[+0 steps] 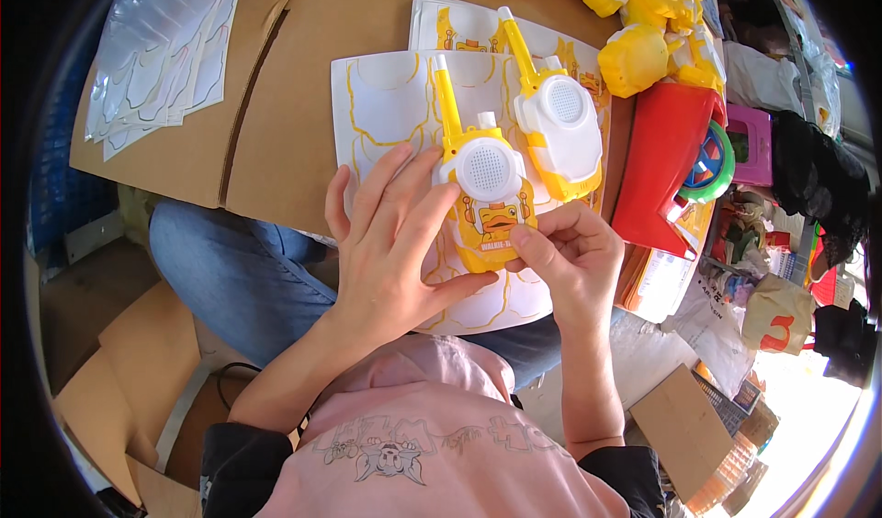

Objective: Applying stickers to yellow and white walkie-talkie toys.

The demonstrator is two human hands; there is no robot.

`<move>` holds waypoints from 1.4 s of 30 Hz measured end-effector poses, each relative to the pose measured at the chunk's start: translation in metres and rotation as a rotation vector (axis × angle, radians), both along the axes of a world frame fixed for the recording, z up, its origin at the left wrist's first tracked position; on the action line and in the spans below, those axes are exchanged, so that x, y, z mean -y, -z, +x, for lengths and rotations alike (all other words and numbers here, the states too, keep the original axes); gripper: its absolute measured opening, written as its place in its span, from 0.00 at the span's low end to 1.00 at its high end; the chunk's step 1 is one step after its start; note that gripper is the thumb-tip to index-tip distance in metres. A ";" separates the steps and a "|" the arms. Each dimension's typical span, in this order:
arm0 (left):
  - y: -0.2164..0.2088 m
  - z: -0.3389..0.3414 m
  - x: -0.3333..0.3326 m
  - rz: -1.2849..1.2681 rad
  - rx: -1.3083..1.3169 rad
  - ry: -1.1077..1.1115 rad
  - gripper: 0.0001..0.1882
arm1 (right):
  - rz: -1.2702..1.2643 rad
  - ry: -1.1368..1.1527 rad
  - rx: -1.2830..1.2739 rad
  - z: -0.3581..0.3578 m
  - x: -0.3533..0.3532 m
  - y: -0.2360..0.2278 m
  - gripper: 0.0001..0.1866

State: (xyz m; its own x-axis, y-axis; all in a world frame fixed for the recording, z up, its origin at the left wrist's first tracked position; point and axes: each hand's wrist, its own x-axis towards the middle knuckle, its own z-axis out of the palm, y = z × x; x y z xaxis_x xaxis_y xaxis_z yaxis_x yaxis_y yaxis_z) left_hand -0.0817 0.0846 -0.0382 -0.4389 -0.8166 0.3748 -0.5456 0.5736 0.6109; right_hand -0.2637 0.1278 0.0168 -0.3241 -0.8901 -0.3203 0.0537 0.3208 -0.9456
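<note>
A yellow and white toy walkie-talkie (pixel 497 228) with a cartoon duck sticker (pixel 497 220) on its lower front lies tilted on white sticker sheets (pixel 377 104). My left hand (pixel 390 233) is open, its fingers spread along the toy's left side and fingertips touching it near the round speaker. On the lower right, my right hand (pixel 574 256) is closed, thumb and fingers pinching the toy's edge at the sticker; the curled fingers are partly hidden. A second walkie-talkie (pixel 562 136), with a plain white front, lies just beyond to the right.
Brown cardboard (pixel 303 104) covers the work surface. Clear plastic-topped sheets (pixel 165 58) lie far left. Several yellow toy bodies (pixel 638 54) are piled far right, beyond a red tape dispenser (pixel 663 164) with green tape (pixel 721 173). Cardboard boxes (pixel 684 431) stand low on the right.
</note>
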 end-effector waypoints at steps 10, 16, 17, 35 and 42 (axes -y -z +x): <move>-0.003 0.000 0.002 -0.037 0.026 -0.013 0.45 | 0.031 -0.023 -0.034 -0.002 0.003 -0.004 0.08; -0.003 0.000 0.002 -0.042 0.023 -0.014 0.45 | 0.035 -0.043 -0.161 0.000 0.003 -0.006 0.07; -0.003 0.000 0.003 -0.044 0.022 -0.016 0.45 | 0.034 -0.042 -0.162 0.000 0.003 -0.006 0.07; -0.003 -0.002 0.003 -0.041 0.019 -0.018 0.45 | -0.007 -0.136 -0.328 -0.003 0.004 -0.004 0.07; -0.003 -0.002 0.003 -0.061 0.024 -0.013 0.44 | -0.021 -0.138 -0.346 -0.002 0.005 -0.003 0.07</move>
